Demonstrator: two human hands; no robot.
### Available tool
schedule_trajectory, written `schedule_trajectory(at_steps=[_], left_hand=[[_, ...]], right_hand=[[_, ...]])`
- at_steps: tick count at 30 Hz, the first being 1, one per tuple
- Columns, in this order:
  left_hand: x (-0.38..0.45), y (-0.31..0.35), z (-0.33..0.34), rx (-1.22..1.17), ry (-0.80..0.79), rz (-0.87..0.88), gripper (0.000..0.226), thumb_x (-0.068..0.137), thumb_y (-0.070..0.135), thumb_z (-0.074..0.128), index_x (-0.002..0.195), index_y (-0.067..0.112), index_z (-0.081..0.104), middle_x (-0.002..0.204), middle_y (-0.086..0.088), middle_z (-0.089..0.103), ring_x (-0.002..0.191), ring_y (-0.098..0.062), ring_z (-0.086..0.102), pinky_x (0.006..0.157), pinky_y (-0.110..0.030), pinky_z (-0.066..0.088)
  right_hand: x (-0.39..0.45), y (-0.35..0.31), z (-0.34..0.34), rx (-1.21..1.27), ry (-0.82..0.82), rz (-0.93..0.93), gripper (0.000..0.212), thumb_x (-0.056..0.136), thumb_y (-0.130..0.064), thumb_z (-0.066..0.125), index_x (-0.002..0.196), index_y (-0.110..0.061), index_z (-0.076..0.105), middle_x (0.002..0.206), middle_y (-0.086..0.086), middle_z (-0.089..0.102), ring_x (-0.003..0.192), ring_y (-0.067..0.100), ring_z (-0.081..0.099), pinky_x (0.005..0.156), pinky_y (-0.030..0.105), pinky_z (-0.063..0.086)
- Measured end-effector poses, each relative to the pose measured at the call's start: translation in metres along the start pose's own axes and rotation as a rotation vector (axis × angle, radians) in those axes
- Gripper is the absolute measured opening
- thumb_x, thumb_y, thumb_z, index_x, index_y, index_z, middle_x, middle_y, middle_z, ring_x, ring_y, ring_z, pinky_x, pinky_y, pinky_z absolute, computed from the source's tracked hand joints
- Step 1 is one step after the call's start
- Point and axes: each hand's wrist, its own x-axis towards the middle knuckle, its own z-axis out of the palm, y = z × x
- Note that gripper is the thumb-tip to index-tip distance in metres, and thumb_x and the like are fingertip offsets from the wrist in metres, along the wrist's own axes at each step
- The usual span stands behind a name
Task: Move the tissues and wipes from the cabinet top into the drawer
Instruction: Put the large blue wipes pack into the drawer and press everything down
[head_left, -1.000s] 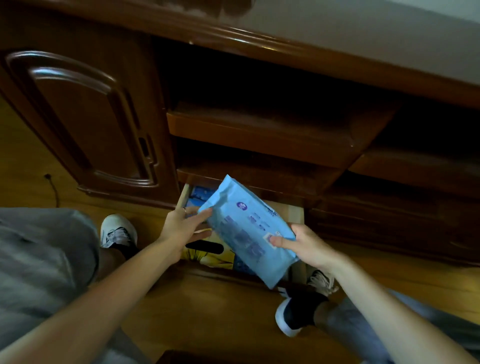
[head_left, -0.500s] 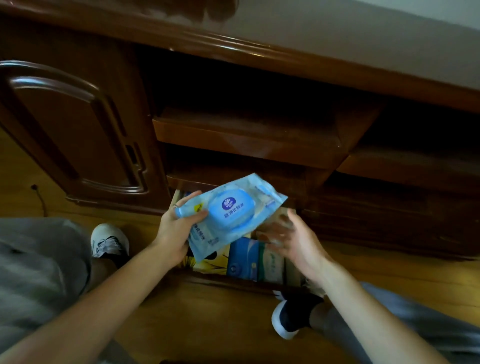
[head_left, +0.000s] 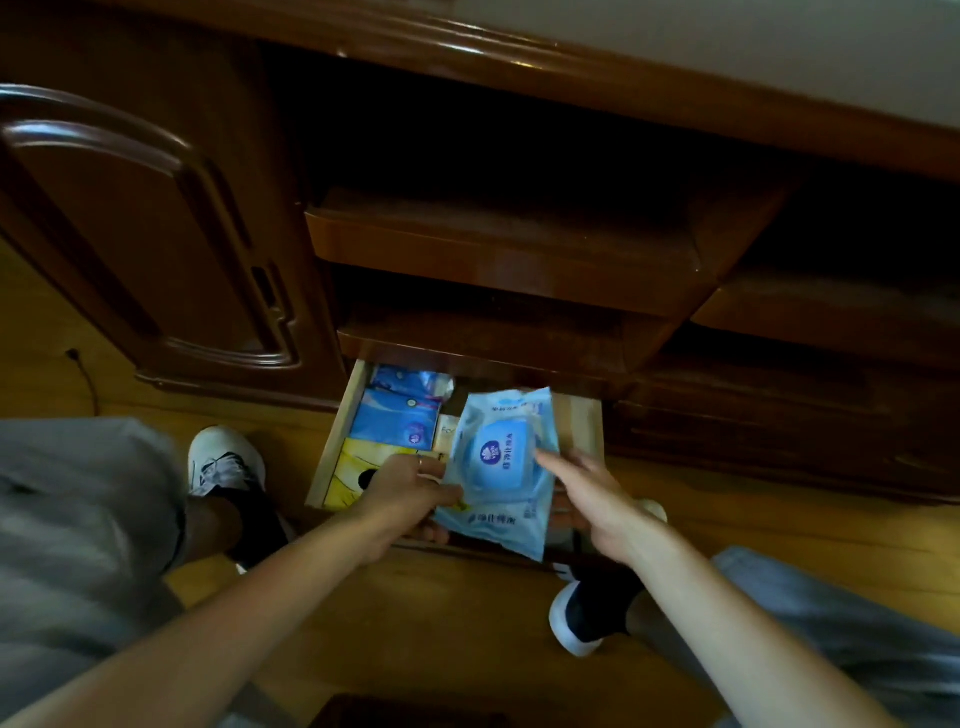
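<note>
A light blue pack of wipes (head_left: 501, 470) with a round blue lid faces up over the right side of the open drawer (head_left: 332, 441). My left hand (head_left: 410, 499) grips the pack's lower left edge. My right hand (head_left: 587, 499) is open, its fingers stretched out and its fingertip touching the pack's right edge. Inside the drawer lie blue tissue packs (head_left: 395, 418) at the back left and a yellow pack (head_left: 358, 470) in front of them. Whether the wipes pack rests on the drawer's contents is hidden.
The drawer sticks out of a dark wooden cabinet (head_left: 509, 249) with open shelves above it and a closed door (head_left: 145, 239) to the left. My knees and white shoes (head_left: 223, 460) flank the drawer on the wooden floor. A black cable (head_left: 85, 374) lies at left.
The wipes pack has come down from above the drawer into its right side, turning upright lengthwise. My right hand let go of it a second ago and now touches its edge.
</note>
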Motion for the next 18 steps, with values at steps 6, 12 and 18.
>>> schedule_trajectory(at_steps=[6, 12, 18], left_hand=[[0.006, -0.009, 0.002, 0.200, -0.054, 0.016, 0.025, 0.083, 0.024, 0.082, 0.099, 0.010, 0.069, 0.093, -0.008, 0.075, 0.071, -0.018, 0.071, 0.062, -0.030, 0.061], [0.016, -0.009, -0.003, 0.093, 0.133, 0.059, 0.022, 0.088, 0.030, 0.076, 0.096, 0.013, 0.066, 0.081, -0.007, 0.072, 0.052, -0.006, 0.064, 0.047, -0.018, 0.051], [0.019, -0.010, -0.010, -0.071, 0.157, -0.041, 0.008, 0.095, 0.018, 0.067, 0.102, 0.015, 0.067, 0.094, -0.010, 0.075, 0.066, -0.015, 0.069, 0.052, -0.022, 0.054]], right_hand=[[0.008, 0.015, -0.002, -0.064, -0.046, 0.089, 0.026, 0.093, -0.029, 0.073, 0.116, -0.019, 0.073, 0.107, 0.002, 0.079, 0.107, 0.025, 0.072, 0.097, 0.047, 0.056], [0.042, 0.021, -0.023, 0.183, 0.262, 0.181, 0.030, 0.092, -0.008, 0.073, 0.122, -0.005, 0.069, 0.091, 0.011, 0.076, 0.064, 0.020, 0.067, 0.057, 0.033, 0.062], [0.084, 0.009, -0.008, 0.526, 0.300, 0.258, 0.027, 0.095, -0.004, 0.068, 0.122, -0.005, 0.064, 0.104, 0.012, 0.071, 0.081, 0.021, 0.069, 0.044, 0.023, 0.056]])
